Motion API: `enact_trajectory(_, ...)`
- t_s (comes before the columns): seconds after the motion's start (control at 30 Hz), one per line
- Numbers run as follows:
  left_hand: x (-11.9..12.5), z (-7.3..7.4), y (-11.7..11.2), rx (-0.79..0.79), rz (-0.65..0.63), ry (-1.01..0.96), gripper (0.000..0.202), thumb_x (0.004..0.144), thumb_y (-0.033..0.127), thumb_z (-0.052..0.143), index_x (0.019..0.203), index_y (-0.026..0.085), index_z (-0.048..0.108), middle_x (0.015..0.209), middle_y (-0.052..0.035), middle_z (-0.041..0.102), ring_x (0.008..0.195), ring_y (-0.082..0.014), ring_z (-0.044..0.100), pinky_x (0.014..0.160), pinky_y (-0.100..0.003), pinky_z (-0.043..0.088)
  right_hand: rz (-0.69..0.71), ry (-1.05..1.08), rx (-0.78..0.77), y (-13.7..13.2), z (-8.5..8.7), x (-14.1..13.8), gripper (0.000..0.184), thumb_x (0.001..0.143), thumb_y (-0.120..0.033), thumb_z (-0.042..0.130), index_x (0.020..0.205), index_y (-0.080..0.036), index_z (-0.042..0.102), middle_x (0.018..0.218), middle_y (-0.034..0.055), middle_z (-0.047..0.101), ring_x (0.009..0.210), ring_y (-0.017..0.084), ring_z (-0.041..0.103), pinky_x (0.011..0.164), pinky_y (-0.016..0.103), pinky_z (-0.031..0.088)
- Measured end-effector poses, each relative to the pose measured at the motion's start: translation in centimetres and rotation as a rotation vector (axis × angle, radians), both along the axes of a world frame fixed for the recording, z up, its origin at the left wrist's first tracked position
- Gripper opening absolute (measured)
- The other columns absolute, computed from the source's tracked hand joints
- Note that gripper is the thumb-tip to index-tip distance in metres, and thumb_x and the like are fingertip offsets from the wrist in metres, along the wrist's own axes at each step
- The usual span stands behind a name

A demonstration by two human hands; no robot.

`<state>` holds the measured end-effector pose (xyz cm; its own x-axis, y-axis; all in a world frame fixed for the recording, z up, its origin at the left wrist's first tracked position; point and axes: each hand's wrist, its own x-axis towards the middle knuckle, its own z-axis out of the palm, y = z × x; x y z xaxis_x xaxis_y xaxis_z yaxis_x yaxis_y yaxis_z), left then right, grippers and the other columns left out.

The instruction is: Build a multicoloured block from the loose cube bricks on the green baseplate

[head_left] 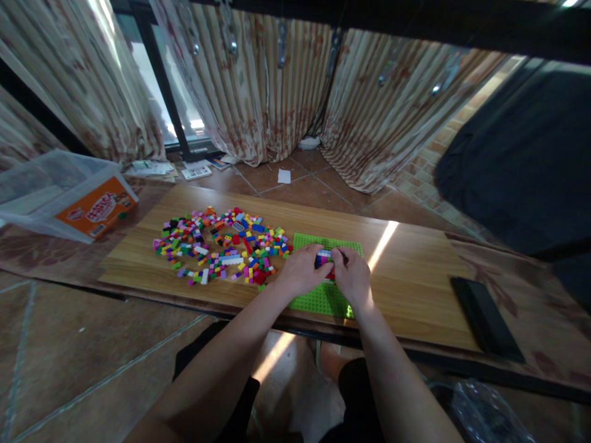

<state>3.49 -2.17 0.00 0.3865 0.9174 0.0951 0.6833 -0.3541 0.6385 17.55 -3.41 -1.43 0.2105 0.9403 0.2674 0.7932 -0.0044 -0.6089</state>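
A small build of toy bricks (pixel 324 261), with white, purple, blue and red showing, is at the middle of the green baseplate (pixel 318 303). From the left, my left hand (pixel 301 269) closes on it with thumb and fingers. My right hand (pixel 354 278) grips its right side, fingers bent and thumb near the other thumb. Much of the build is hidden behind my fingers. I cannot tell whether it is pressed onto the plate or held just above it.
Left of the baseplate, many loose coloured bricks (pixel 231 259) are spread over the wooden board (pixel 410 289). A clear plastic box (pixel 41 197) with an orange label stands at the far left. A black flat object (pixel 484 317) lies at the right end. Curtains (pixel 277 92) hang beyond.
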Motion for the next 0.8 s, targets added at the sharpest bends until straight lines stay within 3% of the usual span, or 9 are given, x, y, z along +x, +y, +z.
enact_trajectory(0.8, 0.0, -0.42, 0.0, 0.038, -0.001, -0.012, 0.038, 0.088, 0.041, 0.052, 0.116, 0.015, 0.058, 0.114, -0.0107, 0.067, 0.107, -0.0248, 0.062, 0.096, -0.037, 0.049, 0.0, -0.005, -0.003, -0.01, 0.09, -0.07, 0.044, 0.09, -0.042, 0.037, 0.091, -0.014, 0.07, 0.09, 0.0148, 0.07, 0.086, 0.027, 0.061, 0.079, 0.039, 0.043)
